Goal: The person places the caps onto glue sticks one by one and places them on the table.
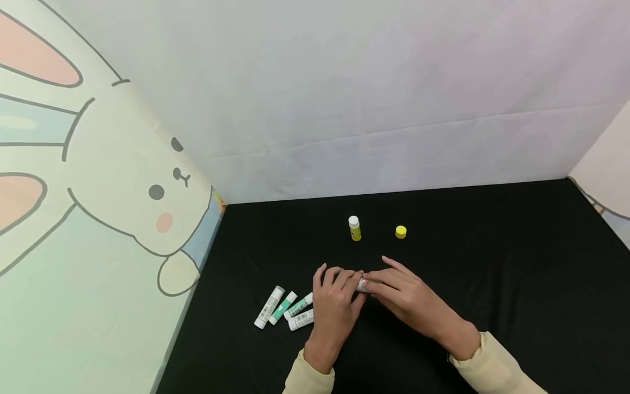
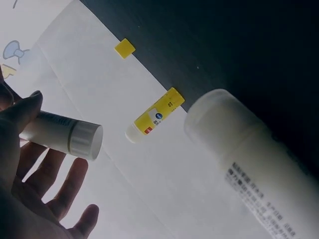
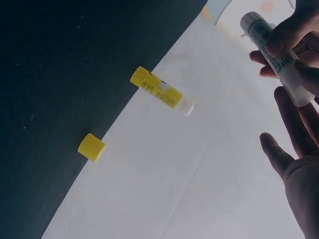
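Observation:
Both hands meet at a white glue stick [image 1: 361, 285] held above the black cloth. My left hand [image 1: 337, 301] grips its printed barrel, thumb on one side and fingers on the other. My right hand [image 1: 406, 298] pinches its translucent end [image 3: 298, 92], with one finger extended away. In the head view the fingers hide most of the stick. Beyond the hands a yellow glue stick [image 1: 355, 230] with a white top stands upright. To its right is a yellow cap [image 1: 401, 232], separate from it.
Several white and green glue sticks lie left of my left hand, among them a white one [image 1: 269, 307] and a green one [image 1: 283, 308]. The black cloth [image 1: 492, 262] reaches a pale backdrop [image 1: 394, 98]. A rabbit print [image 1: 143, 164] covers the left wall.

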### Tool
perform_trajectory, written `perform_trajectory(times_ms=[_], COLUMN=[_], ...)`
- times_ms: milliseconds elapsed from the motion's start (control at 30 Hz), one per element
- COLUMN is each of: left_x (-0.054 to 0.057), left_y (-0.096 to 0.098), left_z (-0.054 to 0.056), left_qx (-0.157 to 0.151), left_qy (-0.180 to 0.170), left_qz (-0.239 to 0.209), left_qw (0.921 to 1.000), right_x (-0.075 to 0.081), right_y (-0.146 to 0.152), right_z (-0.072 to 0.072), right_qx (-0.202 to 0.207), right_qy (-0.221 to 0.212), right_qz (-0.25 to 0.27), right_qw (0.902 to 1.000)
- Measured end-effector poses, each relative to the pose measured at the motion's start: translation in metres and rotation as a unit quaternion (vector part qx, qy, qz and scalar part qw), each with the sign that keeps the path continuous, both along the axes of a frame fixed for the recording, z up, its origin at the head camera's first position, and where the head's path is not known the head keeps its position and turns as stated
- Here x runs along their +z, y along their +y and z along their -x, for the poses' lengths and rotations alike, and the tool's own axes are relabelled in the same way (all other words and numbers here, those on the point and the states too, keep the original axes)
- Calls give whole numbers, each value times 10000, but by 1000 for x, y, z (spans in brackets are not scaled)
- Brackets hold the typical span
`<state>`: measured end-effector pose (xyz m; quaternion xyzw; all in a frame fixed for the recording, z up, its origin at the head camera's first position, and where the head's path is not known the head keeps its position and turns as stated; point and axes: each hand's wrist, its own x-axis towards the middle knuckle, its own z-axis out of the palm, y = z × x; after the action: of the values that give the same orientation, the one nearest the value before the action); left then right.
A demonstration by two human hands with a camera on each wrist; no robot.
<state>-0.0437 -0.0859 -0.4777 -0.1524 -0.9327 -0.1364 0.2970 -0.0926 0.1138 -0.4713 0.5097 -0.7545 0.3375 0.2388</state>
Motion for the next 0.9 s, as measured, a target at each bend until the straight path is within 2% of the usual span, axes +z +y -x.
perform_trajectory(times_ms=[433,733,900], left_x=[-2,-8,-10], left_y=[0,-3,-4], left_z=[-5,-8,-11], left_qx=[81,139,173], left_qy=[-316,-180,-303], left_qz=[-177,-244,-307], left_qw=[9993,9994,9989], right_x=[-1,2,3], right_y=[1,2,3], right_z=[-1,0,2], right_qx=[111,219,97], right_qy=[-40,-133,-178], right_qz=[119,302,536], right_qw=[9999,9992,9984])
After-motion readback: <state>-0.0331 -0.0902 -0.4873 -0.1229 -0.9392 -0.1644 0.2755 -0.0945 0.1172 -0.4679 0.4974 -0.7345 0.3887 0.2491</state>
